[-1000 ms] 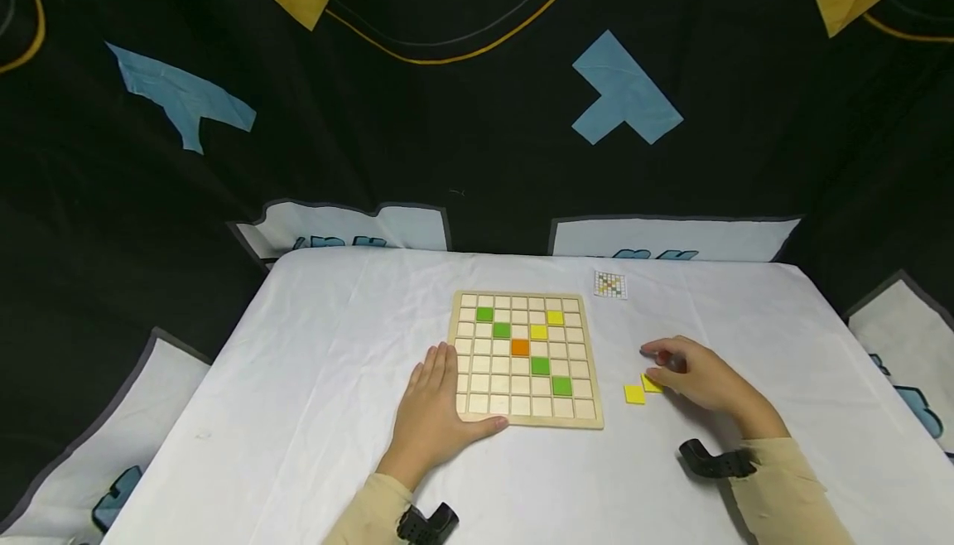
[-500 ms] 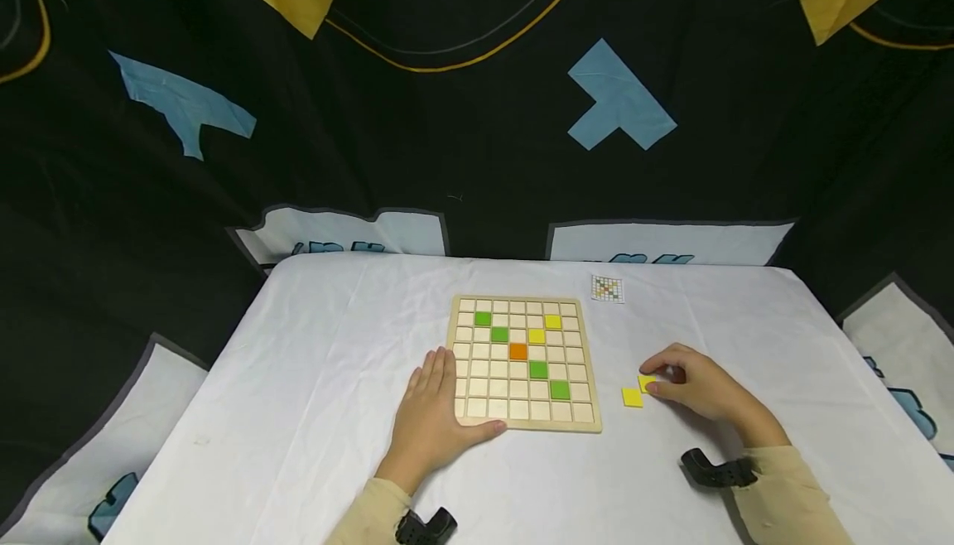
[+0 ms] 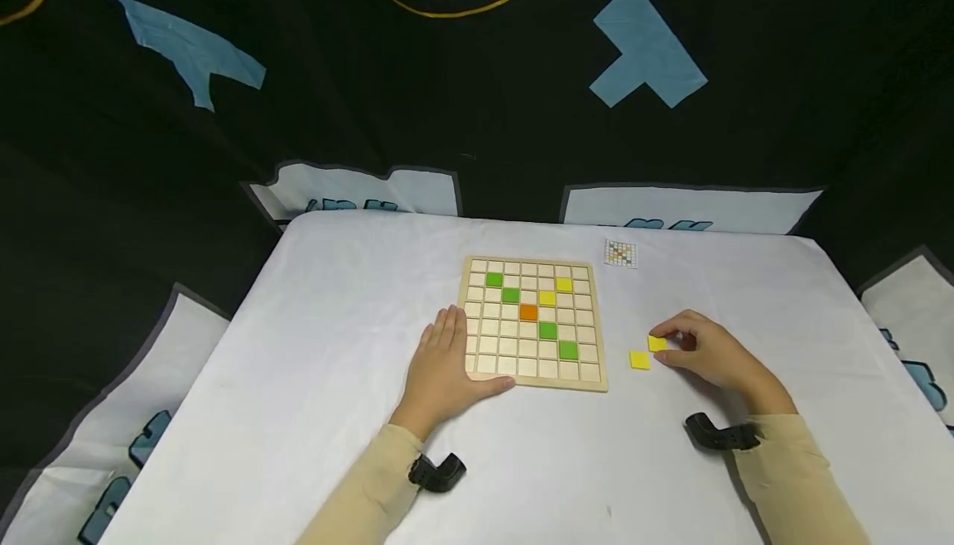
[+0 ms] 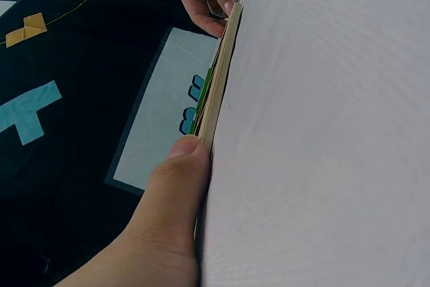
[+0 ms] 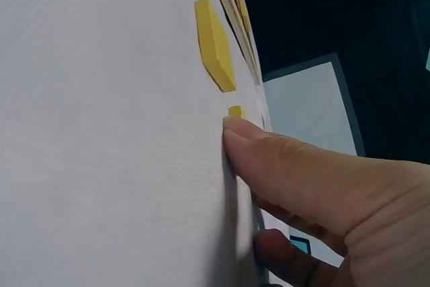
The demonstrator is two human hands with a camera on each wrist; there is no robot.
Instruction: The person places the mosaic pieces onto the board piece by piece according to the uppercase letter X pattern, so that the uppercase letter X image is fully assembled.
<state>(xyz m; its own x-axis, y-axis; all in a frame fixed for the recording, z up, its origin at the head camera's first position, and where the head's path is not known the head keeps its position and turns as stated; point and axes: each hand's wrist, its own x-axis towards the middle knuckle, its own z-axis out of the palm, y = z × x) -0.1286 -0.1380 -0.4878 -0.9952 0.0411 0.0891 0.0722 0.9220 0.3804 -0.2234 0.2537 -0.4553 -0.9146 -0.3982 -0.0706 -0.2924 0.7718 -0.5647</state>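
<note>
My left hand point(image 3: 438, 369) lies with straight fingers along the left edge of a wooden grid board point(image 3: 493, 373), its thumb against the near edge. Green, yellow and orange square tiles sit in some cells, such as the orange tile point(image 3: 528, 313). On the cloth right of the board, my right hand point(image 3: 711, 353) has thumb and index finger at opposite edges of a yellow tile point(image 3: 657, 343), pinching it. Just left of it lies a second yellow tile point(image 3: 639, 360). In the right wrist view the thumb hides most of the pinched tile, while the second tile point(image 5: 214, 46) shows fully.
A small printed card point(image 3: 621, 253) with a coloured grid pattern lies beyond the board's far right corner. White cloth point(image 3: 313, 412) covers the table. A black curtain point(image 3: 447, 98) with blue and yellow shapes hangs behind it.
My right thumb and index finger have come down onto the farther yellow tile and closed in on its edges. The left hand stays against the board. The head view has tilted down.
</note>
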